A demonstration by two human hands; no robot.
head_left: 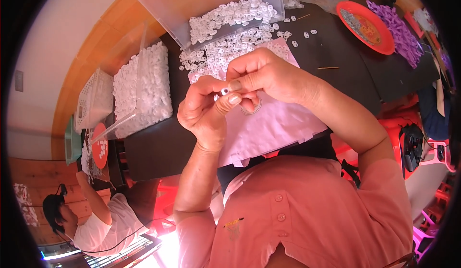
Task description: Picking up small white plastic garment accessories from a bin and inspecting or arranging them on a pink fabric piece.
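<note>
Over a pink plastic sheet (276, 129), my hands meet above the dark table. Pinched between thumb and fingers of my left hand (204, 107) is a small white plastic piece (224, 92) with a dark hole in it. My right hand (264, 78) is closed on the same piece, its thumb pressed against the upper edge. Some of the right fingers curl behind the left thumb and are partly hidden. Just beyond the hands, many similar white pieces (204, 59) lie in a loose heap, some on the sheet.
A see-through box (163, 9) tipped toward me spills white pieces. Another see-through box (132, 117), at left, is full of white parts. At far right lie a red plate (390, 45) with small metal parts and purple strips (396, 33). A co-worker (103, 225) sits at left.
</note>
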